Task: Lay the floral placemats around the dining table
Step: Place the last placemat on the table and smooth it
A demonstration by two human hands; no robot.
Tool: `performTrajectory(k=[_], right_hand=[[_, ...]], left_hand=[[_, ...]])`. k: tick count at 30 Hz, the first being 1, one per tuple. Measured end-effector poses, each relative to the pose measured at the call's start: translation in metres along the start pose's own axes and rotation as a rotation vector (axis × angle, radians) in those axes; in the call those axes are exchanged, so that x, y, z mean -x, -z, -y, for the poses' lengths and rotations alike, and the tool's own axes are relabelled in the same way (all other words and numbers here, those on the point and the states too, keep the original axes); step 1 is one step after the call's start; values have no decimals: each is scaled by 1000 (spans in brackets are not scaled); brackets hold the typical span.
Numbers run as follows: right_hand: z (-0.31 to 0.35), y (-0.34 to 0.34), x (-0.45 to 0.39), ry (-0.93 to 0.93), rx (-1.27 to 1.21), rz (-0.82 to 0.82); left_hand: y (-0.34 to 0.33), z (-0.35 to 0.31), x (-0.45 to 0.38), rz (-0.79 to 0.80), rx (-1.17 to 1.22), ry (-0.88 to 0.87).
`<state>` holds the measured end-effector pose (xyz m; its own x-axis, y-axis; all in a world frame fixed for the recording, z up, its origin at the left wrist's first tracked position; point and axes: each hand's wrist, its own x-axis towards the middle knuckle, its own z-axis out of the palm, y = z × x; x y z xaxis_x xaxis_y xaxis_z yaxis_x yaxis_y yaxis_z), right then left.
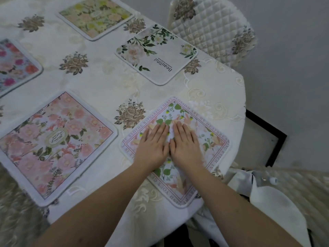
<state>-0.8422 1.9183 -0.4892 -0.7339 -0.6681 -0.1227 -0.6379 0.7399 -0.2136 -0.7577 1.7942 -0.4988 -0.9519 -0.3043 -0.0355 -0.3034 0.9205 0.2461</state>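
Dining surface point(99, 82) is wearing a cream embroidered cloth with brown rose motifs; a quilted chair point(211, 31) is sitting at the far right edge, grey wall behind it. Five floral placemats are lying on it: the lettered-border placemat point(210, 139) nearest the right edge, the pink rose placemat point(53, 145) just beside it to the left, the white "Beautiful" placemat point(156, 54) further up, the yellow-green placemat point(96, 16) at the far side, and the blue-pink placemat point(16, 65) cut off at the left. Left hand point(154, 145) and right hand point(185, 143) are both lying flat, fingers straight and together, palms pressing down on the middle of the lettered-border placemat, thumbs side by side, gripping nothing. Step in hand looks like smoothing and seating this mat. To do it well: be sweeping both palms outward from the centre toward the corners so no ripple is getting trapped, keeping pressure light so the cloth underneath isn't dragging or bunching. Its near corner is sitting close to the surface edge, so nudging it slightly inward seems wise. Spacing to the pink mat looks fair. Mats visible are looking placed; the rest of the surface is out of view.
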Motion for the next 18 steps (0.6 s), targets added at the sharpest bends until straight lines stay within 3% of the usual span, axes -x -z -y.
performTrajectory(k=[18], right_hand=[[-74,14,23,-171,-33,-59]], left_hand=[[14,43,14,40,13,62]])
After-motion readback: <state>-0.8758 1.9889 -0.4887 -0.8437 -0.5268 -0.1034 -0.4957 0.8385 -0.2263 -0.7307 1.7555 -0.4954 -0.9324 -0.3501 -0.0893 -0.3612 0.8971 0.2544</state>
